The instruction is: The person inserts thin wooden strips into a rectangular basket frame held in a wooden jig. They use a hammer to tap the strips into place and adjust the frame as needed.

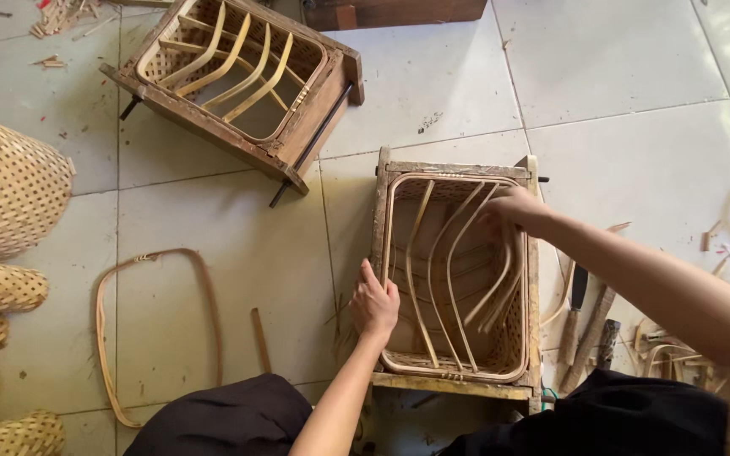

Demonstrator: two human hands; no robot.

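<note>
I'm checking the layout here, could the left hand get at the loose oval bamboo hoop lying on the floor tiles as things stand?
Probably yes. The left hand rests on the wooden frame's left edge, and only bare tile and one short stick lie between it and the loose oval bamboo hoop.

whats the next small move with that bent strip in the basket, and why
Probably press the bent strip down until it seats against the basket wall. The right hand grips its top end at the far rim, yet it bows away from the wall, unlike the three ribs already seated. The left hand braces the wooden frame, so the mould should hold steady.
</note>
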